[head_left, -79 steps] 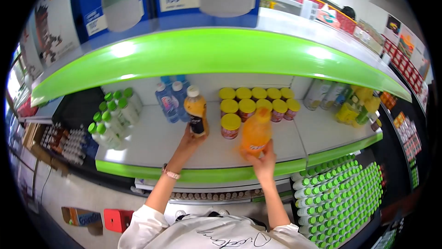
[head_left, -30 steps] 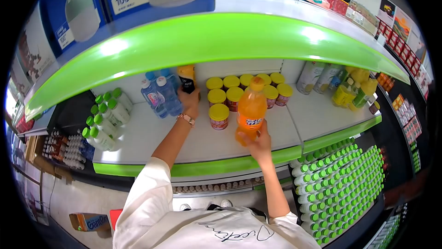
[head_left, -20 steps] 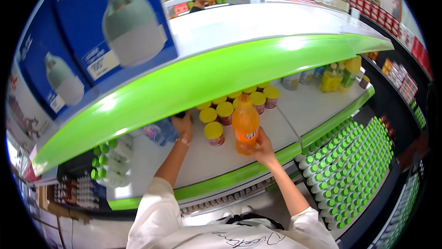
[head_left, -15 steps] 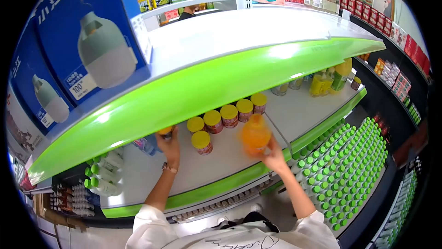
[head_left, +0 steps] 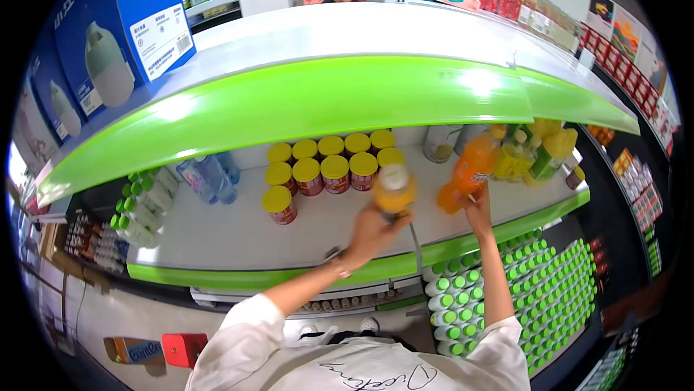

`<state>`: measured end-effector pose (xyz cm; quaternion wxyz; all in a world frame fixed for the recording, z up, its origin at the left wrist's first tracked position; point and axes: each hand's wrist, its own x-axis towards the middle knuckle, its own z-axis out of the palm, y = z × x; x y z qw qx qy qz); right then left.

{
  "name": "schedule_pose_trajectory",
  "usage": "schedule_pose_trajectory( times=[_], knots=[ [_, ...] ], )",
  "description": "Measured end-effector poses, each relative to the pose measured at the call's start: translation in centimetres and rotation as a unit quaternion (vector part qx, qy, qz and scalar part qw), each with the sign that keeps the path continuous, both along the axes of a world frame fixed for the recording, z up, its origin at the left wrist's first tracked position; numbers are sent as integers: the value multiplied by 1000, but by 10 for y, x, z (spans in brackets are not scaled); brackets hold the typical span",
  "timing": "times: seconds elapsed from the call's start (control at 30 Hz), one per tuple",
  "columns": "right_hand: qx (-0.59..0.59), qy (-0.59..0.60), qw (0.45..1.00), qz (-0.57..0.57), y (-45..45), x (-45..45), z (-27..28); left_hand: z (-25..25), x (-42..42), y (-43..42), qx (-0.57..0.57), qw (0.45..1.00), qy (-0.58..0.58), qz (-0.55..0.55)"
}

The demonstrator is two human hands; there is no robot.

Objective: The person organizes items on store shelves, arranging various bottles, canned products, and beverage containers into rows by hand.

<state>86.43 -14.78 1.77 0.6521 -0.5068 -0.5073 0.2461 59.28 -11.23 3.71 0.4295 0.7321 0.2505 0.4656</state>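
My right hand (head_left: 475, 212) is closed around a large orange soda bottle (head_left: 477, 160), tilted with its orange cap up toward the back right of the shelf. My left hand (head_left: 374, 234) grips a small amber bottle with a white cap (head_left: 395, 192), blurred by motion, in front of the yellow-lidded tins. Those tins (head_left: 335, 174) stand in rows on the white shelf (head_left: 210, 235), one (head_left: 279, 204) at the front left. Near the soda bottle stand several yellow-green bottles (head_left: 515, 154) and a clear container (head_left: 441, 144).
Above the hands hangs an upper shelf with a green edge (head_left: 325, 91), carrying blue bulb boxes (head_left: 155, 19). Clear water bottles (head_left: 210, 180) and white green-capped bottles (head_left: 141, 214) lie at left. Many green-capped bottles (head_left: 520, 297) stand low at right. A red box (head_left: 183, 349) is on the floor.
My left hand has moved right across the tins, carrying the amber bottle. My right hand has brought the orange soda bottle further right, toward the yellow-green bottles. The camera view has shifted.
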Motion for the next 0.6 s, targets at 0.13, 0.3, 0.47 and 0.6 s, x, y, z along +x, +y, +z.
schedule_pose_trajectory(
  times=[0.13,0.3,0.47,0.6],
  knots=[
    [15,-39,999,0,21,33,-1,-4,79,3,-18,997,68,44],
    [60,-101,993,-10,47,64,-8,-2,129,15,7,996,63,58],
    [-6,-27,999,28,67,81,-7,1,156,35,-32,992,106,55],
    [60,-41,997,31,77,82,-29,-30,151,43,54,995,77,24]
  ],
)
